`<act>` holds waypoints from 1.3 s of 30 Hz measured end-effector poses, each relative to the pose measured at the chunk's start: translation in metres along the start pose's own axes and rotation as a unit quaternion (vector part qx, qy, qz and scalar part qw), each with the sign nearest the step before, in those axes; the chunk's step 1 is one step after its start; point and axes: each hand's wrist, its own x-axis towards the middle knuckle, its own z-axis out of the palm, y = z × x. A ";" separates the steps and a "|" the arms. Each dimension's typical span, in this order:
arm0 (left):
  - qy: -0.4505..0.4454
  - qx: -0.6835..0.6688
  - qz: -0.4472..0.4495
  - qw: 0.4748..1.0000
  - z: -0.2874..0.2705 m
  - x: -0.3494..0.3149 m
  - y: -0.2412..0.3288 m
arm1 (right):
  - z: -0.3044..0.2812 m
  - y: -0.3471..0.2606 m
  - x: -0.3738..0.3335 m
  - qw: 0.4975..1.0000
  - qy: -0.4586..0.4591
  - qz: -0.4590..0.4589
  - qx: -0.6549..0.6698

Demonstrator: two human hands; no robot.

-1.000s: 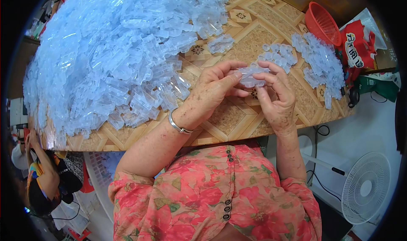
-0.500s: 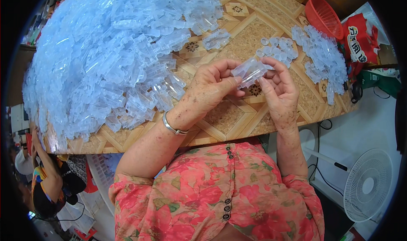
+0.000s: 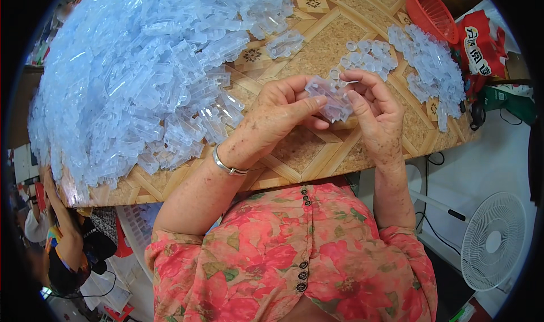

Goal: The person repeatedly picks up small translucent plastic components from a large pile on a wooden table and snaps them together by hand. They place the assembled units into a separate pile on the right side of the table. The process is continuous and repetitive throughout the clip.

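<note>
In front of me, my left hand [image 3: 286,104] is closed on a clear plastic part [image 3: 330,98], with the thumb lying across it. The part is boxy, with ridged edges. My right hand [image 3: 377,104] is at the part's right side, thumb and fingers curled in a pinch; whether something small sits between them is hard to make out. Just past the fingertips lies a group of small clear round caps [image 3: 371,58]. A similar clear part [image 3: 285,44] rests on the table beyond my left hand.
A huge heap of clear plastic parts [image 3: 136,84] covers the table's left side. At right lie a smaller pile of clear pieces [image 3: 433,70], a red basket [image 3: 430,16] and a red bag [image 3: 481,47]. A white fan [image 3: 493,241] stands lower right. Another person's arm [image 3: 65,231] shows at far left.
The clear part has turned in my left hand, its near end now tipped toward me. My right fingers have shifted slightly along it. The view has moved a little.
</note>
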 end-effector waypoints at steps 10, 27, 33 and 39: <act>0.049 -0.048 0.019 0.997 0.001 0.000 0.000 | -0.008 0.002 0.002 0.998 0.015 0.008 -0.064; 0.012 0.058 -0.016 0.998 0.005 -0.001 0.002 | -0.009 -0.010 -0.004 0.919 -0.057 -0.151 -0.360; 0.027 0.050 -0.022 0.998 0.009 -0.004 0.008 | -0.091 -0.008 0.013 0.865 0.178 -0.121 -0.453; 0.005 0.080 -0.028 0.996 0.006 0.000 0.002 | -0.213 -0.002 0.044 0.716 0.312 -0.080 -0.619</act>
